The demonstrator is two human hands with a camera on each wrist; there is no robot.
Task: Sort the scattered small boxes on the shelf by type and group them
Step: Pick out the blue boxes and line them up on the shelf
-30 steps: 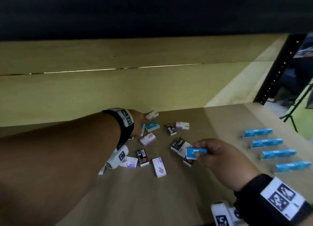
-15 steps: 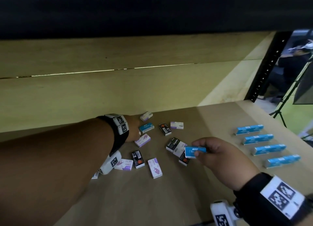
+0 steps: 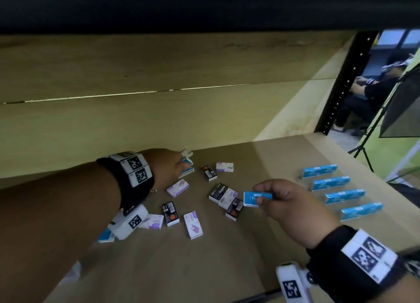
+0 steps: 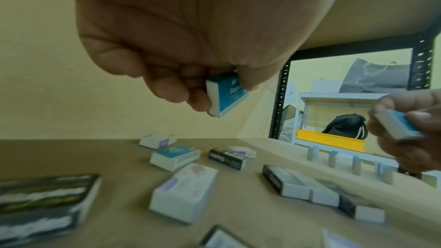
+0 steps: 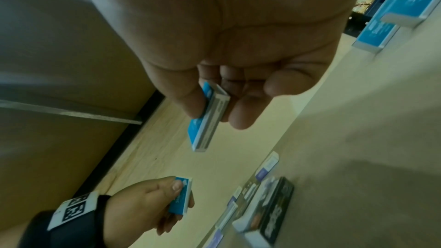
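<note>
While both hands hold a blue box each, the other small boxes lie scattered on the shelf (image 3: pixel 227 257).

Left hand (image 3: pixel 168 166) pinches a blue box (image 4: pixel 226 95) above the back of the pile; right hand (image 3: pixel 293 202) pinches another blue box (image 3: pixel 256 198) just right of the pile. Four blue boxes (image 3: pixel 330 183) stand in a row at the right, well apart from the purple boxes (image 3: pixel 177 188) and black boxes (image 3: pixel 170 213).

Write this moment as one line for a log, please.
left hand: holds blue box | right hand: holds another blue box | row of blue boxes: at right
</note>
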